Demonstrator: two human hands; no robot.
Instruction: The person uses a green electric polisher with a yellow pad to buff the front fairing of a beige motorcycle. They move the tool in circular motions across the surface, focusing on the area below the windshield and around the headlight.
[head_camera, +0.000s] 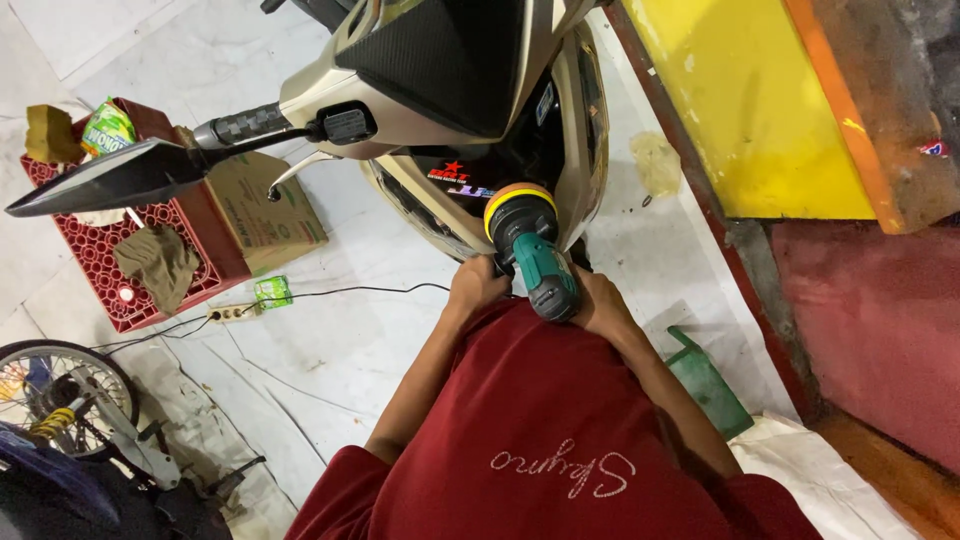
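A scooter (470, 90) is seen from above, its front panel facing the person, its upper end cut off by the frame edge. A green handheld polisher (535, 265) is held between both hands, just in front of the red shirt (560, 440). Its long axis runs up and slightly left, the yellow-and-orange pad (515, 200) pointed at the scooter's dark lower panel. The left hand (475, 283) is wrapped around the polisher's side; the right hand (600, 305) is closed around its rear. The fingertips are hidden behind the tool.

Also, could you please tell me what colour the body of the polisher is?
Teal green, with a yellow and orange pad, clearest in the head view: polisher.
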